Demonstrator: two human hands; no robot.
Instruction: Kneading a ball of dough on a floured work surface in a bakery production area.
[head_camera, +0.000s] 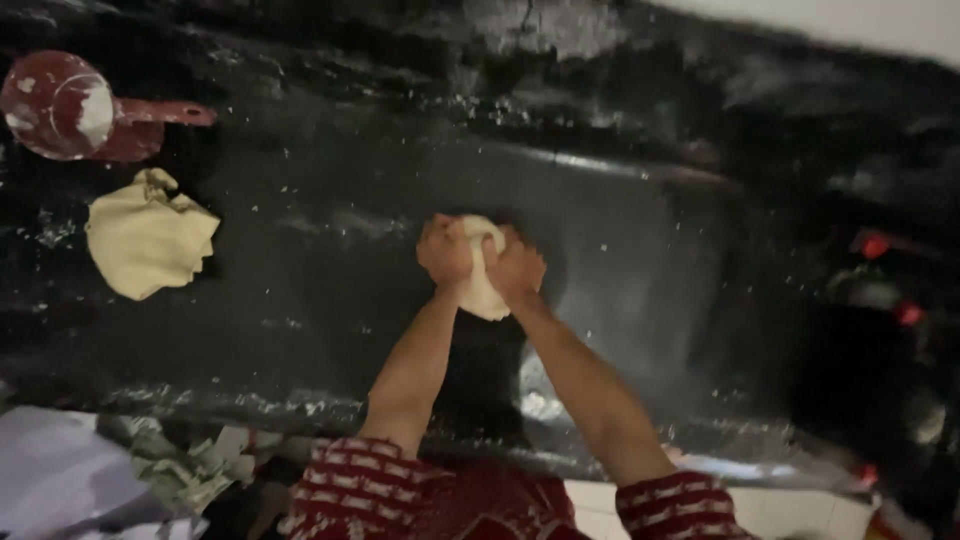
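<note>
A pale lump of dough (483, 290) sits on the dark, flour-dusted countertop (300, 290) in the middle of the head view. My left hand (446, 252) grips its left side and my right hand (514, 268) grips its right side, both fists pressed into it. The hands touch each other over the top of the dough. My sleeves are red with a white pattern.
A second, flattened piece of pale dough (148, 242) lies at the left of the counter. Beyond it stands a red scoop-like cup (60, 105) with flour on it. Crumpled paper and cloth (120, 470) lie below the counter's near edge. Small red lights (876, 245) glow at the right.
</note>
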